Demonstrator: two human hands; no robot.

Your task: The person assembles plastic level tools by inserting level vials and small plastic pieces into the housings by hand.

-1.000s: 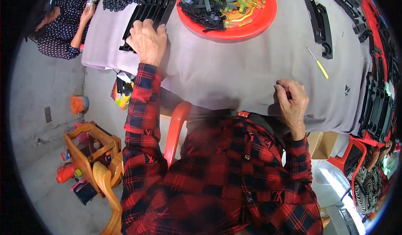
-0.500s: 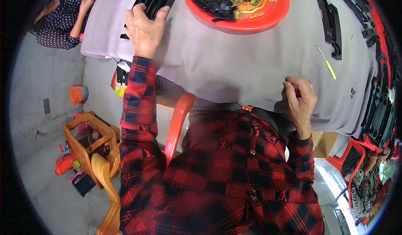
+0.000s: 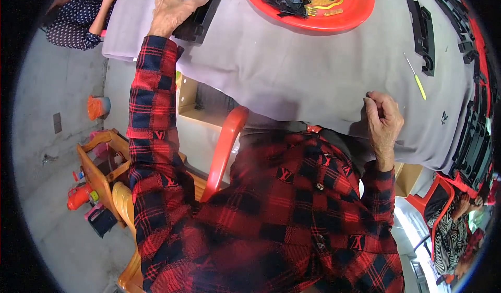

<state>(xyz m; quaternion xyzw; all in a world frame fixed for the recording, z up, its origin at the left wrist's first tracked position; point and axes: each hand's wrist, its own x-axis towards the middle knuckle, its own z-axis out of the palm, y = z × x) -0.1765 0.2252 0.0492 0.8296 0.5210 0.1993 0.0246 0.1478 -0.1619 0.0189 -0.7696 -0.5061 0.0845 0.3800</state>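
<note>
My left hand (image 3: 175, 8) lies over the left part of a row of long black plastic strips (image 3: 201, 19) at the far left of the table. Its thumb is spread out to the right across the strips, and the other fingertips are partly hidden. My right hand (image 3: 385, 121) rests near the table's front edge, with fingers curled and thumb close to the index finger. Whatever its fingers may hold is hidden. Beyond it lies a thin hook-like tool with a yellow-green handle (image 3: 420, 87). Farther off is a long black plastic part (image 3: 420, 32).
A red plate (image 3: 365, 16) holds small black and yellow clear pieces on the grey tablecloth (image 3: 292, 68). Many black parts (image 3: 472, 141) line the right edge. Another person's arm (image 3: 106, 8) is at far left. A red chair arm (image 3: 224, 152) stands beside me.
My left hand has moved farther away and left along the black strips, uncovering their near ends. My right hand keeps its curled pose. The whole view has shifted slightly.
</note>
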